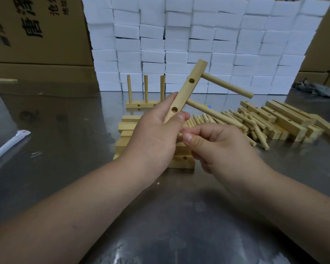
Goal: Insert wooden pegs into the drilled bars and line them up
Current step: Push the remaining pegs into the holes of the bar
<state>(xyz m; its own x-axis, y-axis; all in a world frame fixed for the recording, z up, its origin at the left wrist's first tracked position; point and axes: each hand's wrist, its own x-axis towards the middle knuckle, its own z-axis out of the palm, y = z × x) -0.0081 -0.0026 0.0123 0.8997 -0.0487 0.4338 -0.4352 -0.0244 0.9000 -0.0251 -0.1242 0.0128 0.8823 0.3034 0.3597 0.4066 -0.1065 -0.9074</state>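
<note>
My left hand (pixel 156 134) grips the lower end of a drilled wooden bar (pixel 189 86), held tilted up to the right. Two pegs stick out of the bar to the right: an upper peg (pixel 229 85) and a lower peg (pixel 213 112). Two side holes show on the bar's face. My right hand (pixel 215 147) is just below the bar's lower end, its thumb and fingers pinching a peg that is mostly hidden between the hands. A finished bar with three upright pegs (pixel 145 100) stands behind. Loose pegs (pixel 242 122) lie in a heap to the right.
Stacked drilled bars (pixel 286 119) lie at the right on the metal table (pixel 170 216); more bars (pixel 126 130) are piled under my left hand. A wall of white boxes (pixel 198 44) stands behind, cardboard cartons (pixel 36 29) at the left, a white wrapped stick (pixel 8 145) at the left edge.
</note>
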